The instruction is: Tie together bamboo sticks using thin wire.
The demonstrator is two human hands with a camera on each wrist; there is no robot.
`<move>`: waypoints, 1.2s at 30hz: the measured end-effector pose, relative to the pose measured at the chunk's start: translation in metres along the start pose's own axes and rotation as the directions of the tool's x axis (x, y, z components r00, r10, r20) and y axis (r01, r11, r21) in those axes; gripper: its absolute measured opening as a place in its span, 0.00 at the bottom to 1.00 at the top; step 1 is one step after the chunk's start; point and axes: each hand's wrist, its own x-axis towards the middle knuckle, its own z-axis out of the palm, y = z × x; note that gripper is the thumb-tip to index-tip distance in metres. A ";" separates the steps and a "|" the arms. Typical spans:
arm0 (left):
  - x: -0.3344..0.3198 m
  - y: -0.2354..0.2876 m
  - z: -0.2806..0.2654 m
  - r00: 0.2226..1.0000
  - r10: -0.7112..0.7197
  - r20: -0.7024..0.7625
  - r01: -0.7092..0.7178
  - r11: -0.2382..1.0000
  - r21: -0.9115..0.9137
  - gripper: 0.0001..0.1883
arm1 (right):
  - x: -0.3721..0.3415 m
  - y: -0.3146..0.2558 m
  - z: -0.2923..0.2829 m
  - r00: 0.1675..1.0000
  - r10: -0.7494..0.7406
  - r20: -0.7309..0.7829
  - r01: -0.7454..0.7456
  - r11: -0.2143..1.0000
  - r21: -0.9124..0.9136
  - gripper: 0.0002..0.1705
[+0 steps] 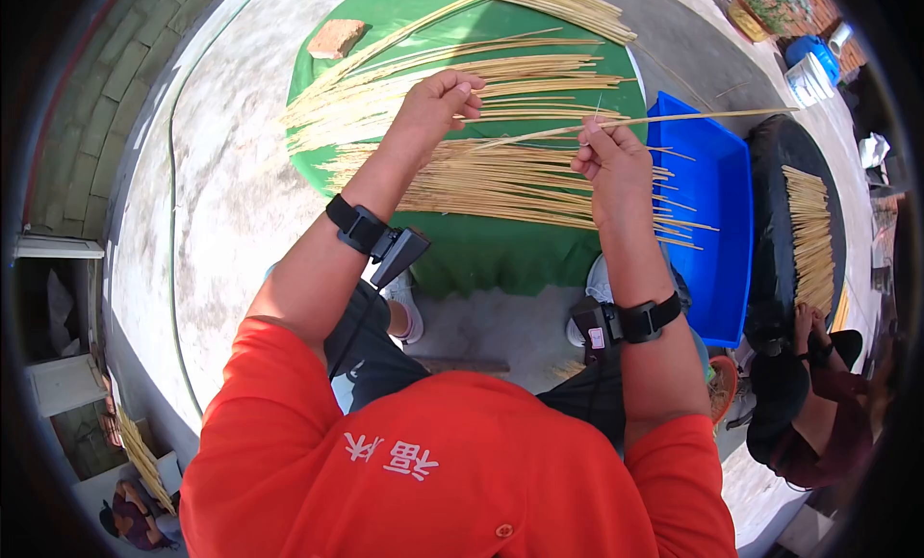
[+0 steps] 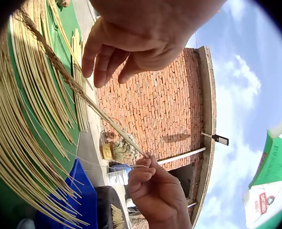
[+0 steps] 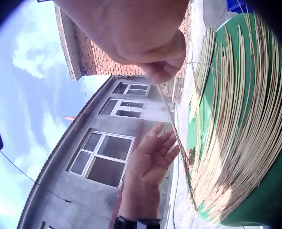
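Observation:
My right hand pinches a long dry stalk between thumb and fingers, raised over the green-covered round table. In the left wrist view this stalk runs slantwise from the pinch to a bushier, darker seed-head end. A thin pale strand trails from the same fingers. My left hand hovers over the table with its fingers loosely bent and nothing in them; the right wrist view shows its palm beside the stalk. Below both hands lie rows of straw-coloured stalks, roughly parallel.
A broken brick sits at the table's far left, and another stalk bundle lies at the far edge. To the right stands a blue bin. Beyond it, another person's hands are at stalks on a black round surface.

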 end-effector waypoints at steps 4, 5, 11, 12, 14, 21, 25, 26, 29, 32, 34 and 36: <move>-0.005 -0.014 0.016 0.935 0.355 -0.002 -0.350 0.922 0.165 0.10 | 0.002 0.004 0.001 1.000 0.015 -0.019 -0.014 0.999 0.045 0.05; -0.009 -0.017 0.021 0.935 0.353 -0.003 -0.348 0.923 0.164 0.10 | 0.002 0.005 0.001 0.999 0.020 -0.030 -0.018 0.999 0.051 0.05; -0.019 -0.014 0.034 0.924 0.372 0.084 -0.358 0.771 0.526 0.08 | 0.005 0.010 0.004 0.997 0.065 -0.038 -0.062 0.994 0.087 0.06; -0.019 -0.016 0.033 0.924 0.372 0.085 -0.358 0.772 0.525 0.08 | 0.005 0.011 0.004 0.997 0.065 -0.039 -0.062 0.994 0.086 0.06; -0.016 -0.019 0.029 0.893 0.449 0.026 -0.396 0.757 0.520 0.07 | 0.006 0.015 0.003 0.998 0.066 -0.020 -0.065 0.997 0.051 0.06; -0.006 -0.024 0.016 0.922 0.386 -0.041 -0.298 0.771 0.563 0.08 | -0.002 0.025 0.008 0.989 0.141 0.040 -0.138 0.989 -0.058 0.05; -0.007 -0.022 0.017 0.949 0.314 -0.043 -0.238 0.797 0.556 0.07 | -0.008 0.025 0.014 0.979 0.187 0.081 -0.170 0.968 -0.184 0.05; -0.007 -0.023 0.018 0.948 0.316 -0.045 -0.244 0.808 0.536 0.07 | -0.009 0.024 0.016 0.974 0.198 0.112 -0.169 0.959 -0.228 0.05; -0.009 -0.019 0.020 0.951 0.306 -0.044 -0.231 0.796 0.560 0.07 | -0.014 0.023 0.021 0.967 0.223 0.125 -0.181 0.943 -0.280 0.05; -0.011 -0.018 0.020 0.913 0.408 0.002 -0.326 0.726 0.605 0.07 | -0.016 0.029 0.020 0.950 0.248 0.188 -0.154 0.901 -0.406 0.05; -0.014 -0.011 0.022 0.916 0.401 0.008 -0.317 0.712 0.626 0.07 | -0.016 0.032 0.021 0.951 0.240 0.195 -0.140 0.896 -0.420 0.05; -0.014 -0.010 0.023 0.920 0.393 0.014 -0.308 0.697 0.648 0.07 | -0.015 0.034 0.021 0.951 0.234 0.202 -0.127 0.892 -0.434 0.05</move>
